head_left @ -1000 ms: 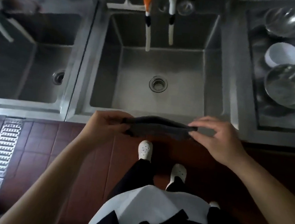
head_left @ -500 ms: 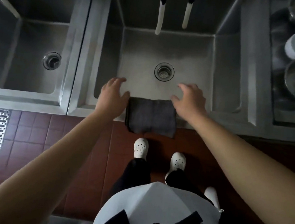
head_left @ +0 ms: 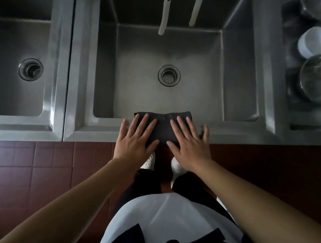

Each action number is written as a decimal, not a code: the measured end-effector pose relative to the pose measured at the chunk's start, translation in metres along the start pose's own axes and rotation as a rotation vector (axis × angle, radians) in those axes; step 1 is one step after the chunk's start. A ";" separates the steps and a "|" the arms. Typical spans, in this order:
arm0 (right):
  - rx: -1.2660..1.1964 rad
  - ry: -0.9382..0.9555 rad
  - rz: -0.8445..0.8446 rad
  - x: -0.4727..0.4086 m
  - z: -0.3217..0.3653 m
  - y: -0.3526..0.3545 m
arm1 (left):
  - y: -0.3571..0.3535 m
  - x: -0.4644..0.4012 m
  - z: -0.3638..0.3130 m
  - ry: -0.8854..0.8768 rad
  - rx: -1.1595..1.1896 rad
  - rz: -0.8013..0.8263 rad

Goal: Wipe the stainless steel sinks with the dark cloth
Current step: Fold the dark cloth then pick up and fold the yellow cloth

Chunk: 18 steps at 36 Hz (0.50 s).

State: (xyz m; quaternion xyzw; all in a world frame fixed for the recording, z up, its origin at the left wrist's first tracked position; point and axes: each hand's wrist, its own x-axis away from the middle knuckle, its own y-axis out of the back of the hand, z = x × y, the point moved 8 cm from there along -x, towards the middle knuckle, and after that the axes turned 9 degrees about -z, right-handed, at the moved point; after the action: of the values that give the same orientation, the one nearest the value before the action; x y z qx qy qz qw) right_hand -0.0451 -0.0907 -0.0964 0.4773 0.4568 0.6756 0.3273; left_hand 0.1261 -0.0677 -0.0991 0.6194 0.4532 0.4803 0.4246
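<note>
Two steel sinks (head_left: 241, 74) side by side; a folded dark cloth (head_left: 163, 127) lies over the middle sink's near rim, left hand (head_left: 137, 136) and right hand (head_left: 190, 142) flat on it, fingers straight and spread, probably pressing to wipe

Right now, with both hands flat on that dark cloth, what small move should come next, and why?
Probably slide the dark cloth sideways along the middle sink's front rim. The left hand and right hand press it flat there with straight fingers, and the rim on either side looks unwiped.
</note>
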 end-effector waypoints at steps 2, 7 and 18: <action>-0.004 -0.006 0.029 0.000 0.000 0.001 | 0.003 -0.002 0.001 0.007 0.015 0.022; 0.007 0.064 0.118 -0.007 -0.005 0.010 | 0.008 -0.006 0.003 0.038 0.011 0.094; -0.031 0.330 0.283 -0.067 0.052 0.098 | 0.107 0.077 0.044 0.795 0.822 -0.216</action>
State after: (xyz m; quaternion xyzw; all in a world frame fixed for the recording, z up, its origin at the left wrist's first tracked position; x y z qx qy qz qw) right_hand 0.0255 -0.1700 -0.0217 0.4145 0.4221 0.7908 0.1571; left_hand 0.1957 -0.0218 0.0122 0.4558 0.7876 0.4145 -0.0069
